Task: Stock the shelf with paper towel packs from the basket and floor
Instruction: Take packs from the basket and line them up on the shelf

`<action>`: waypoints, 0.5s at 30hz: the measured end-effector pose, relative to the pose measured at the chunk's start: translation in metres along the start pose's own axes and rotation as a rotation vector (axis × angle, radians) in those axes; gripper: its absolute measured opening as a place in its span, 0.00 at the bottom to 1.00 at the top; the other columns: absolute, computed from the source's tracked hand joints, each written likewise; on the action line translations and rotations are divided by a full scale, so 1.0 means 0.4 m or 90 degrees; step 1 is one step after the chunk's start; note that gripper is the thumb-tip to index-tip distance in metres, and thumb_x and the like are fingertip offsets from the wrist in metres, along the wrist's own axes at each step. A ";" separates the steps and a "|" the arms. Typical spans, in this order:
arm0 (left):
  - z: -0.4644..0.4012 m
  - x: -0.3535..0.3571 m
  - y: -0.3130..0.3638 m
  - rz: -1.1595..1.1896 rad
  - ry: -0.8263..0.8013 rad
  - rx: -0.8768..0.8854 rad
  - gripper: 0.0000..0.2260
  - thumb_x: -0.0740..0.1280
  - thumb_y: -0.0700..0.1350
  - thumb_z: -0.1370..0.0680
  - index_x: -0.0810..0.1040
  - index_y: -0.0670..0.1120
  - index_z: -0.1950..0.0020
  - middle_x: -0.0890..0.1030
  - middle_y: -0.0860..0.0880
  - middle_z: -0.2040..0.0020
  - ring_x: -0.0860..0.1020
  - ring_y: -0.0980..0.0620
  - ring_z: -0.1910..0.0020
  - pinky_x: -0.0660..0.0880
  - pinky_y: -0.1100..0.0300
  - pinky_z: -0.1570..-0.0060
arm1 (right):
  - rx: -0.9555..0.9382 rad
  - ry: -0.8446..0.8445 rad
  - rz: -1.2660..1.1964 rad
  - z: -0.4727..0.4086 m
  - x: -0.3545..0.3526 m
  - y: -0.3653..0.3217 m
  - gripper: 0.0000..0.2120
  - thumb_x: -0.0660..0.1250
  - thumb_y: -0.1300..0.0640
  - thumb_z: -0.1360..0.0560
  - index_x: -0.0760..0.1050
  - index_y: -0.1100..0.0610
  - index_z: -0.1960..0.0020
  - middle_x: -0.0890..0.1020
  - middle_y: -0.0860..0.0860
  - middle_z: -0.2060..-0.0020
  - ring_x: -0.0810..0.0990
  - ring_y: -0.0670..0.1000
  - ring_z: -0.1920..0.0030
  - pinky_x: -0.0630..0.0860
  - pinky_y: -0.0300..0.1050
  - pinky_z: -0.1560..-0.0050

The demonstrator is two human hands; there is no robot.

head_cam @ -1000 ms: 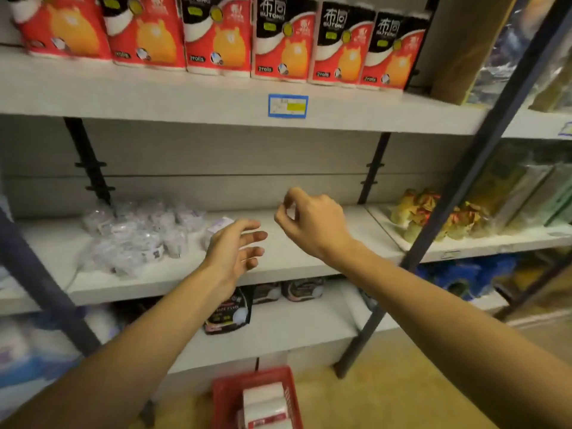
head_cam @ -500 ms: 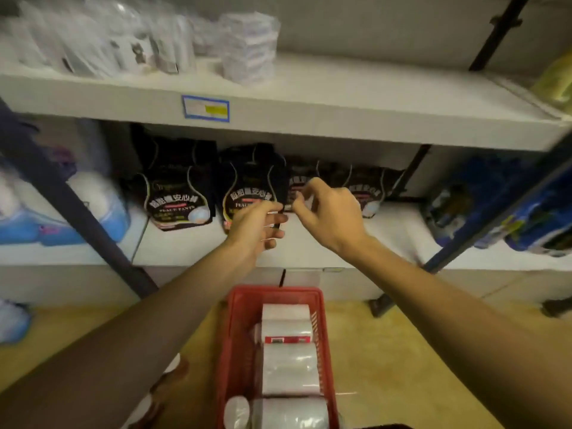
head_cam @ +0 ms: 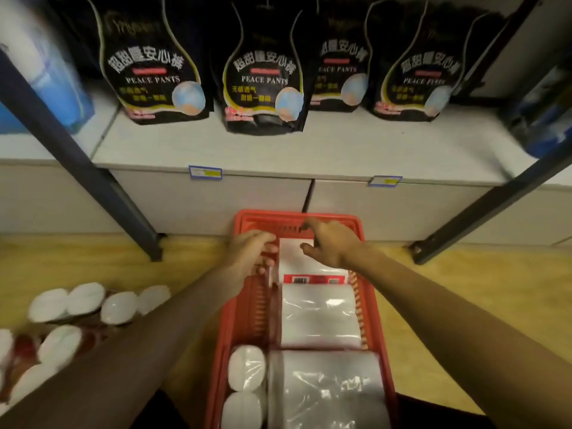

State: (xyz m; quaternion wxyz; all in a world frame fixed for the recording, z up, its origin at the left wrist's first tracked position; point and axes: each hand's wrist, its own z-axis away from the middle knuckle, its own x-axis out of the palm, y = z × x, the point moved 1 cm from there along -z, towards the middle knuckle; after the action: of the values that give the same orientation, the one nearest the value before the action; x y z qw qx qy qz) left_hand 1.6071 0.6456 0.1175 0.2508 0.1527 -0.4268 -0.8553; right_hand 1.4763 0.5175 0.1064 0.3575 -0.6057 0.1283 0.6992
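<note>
Both hands over far end of red basket (head_cam: 247,308) on floor. Left hand (head_cam: 252,252) fingers loosely curled at left edge of top pack (head_cam: 305,261), holding nothing clearly. Right hand (head_cam: 329,243) spread wide above same pack, not gripping. Basket: three wrapped packs in a row along right side, two roll ends (head_cam: 246,371) at left. More packs (head_cam: 83,305) on floor at left, count unclear. Four black bags (head_cam: 154,69) on bottom shelf (head_cam: 340,150), two price tags (head_cam: 205,172) on edge.
</note>
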 end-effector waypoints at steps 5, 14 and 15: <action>-0.033 -0.040 -0.125 -0.008 0.017 -0.052 0.04 0.64 0.43 0.22 0.77 0.44 0.50 0.80 0.48 0.62 0.74 0.53 0.72 0.67 0.64 0.76 | 0.053 -0.169 -0.064 0.020 0.149 0.026 0.27 0.67 0.50 0.23 0.61 0.53 0.28 0.74 0.58 0.36 0.74 0.59 0.38 0.72 0.51 0.40; -0.061 -0.062 -0.225 0.029 0.034 -0.110 0.05 0.64 0.45 0.22 0.78 0.46 0.50 0.82 0.47 0.59 0.76 0.52 0.69 0.70 0.62 0.72 | 0.020 -0.228 0.055 0.043 0.265 0.049 0.40 0.73 0.40 0.31 0.60 0.50 0.26 0.71 0.53 0.32 0.68 0.57 0.33 0.65 0.54 0.35; -0.060 -0.061 -0.230 0.032 0.036 -0.114 0.05 0.64 0.45 0.22 0.78 0.47 0.50 0.82 0.47 0.59 0.76 0.52 0.69 0.70 0.62 0.71 | 0.016 -0.237 0.072 0.044 0.273 0.048 0.42 0.74 0.39 0.33 0.60 0.50 0.26 0.70 0.53 0.31 0.67 0.57 0.32 0.64 0.54 0.35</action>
State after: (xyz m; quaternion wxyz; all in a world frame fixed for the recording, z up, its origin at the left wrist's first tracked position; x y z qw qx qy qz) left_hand 1.6113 0.6904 0.0303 0.2968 0.1427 -0.3452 -0.8788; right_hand 1.4494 0.5522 0.0033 0.3428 -0.4531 0.1025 0.8165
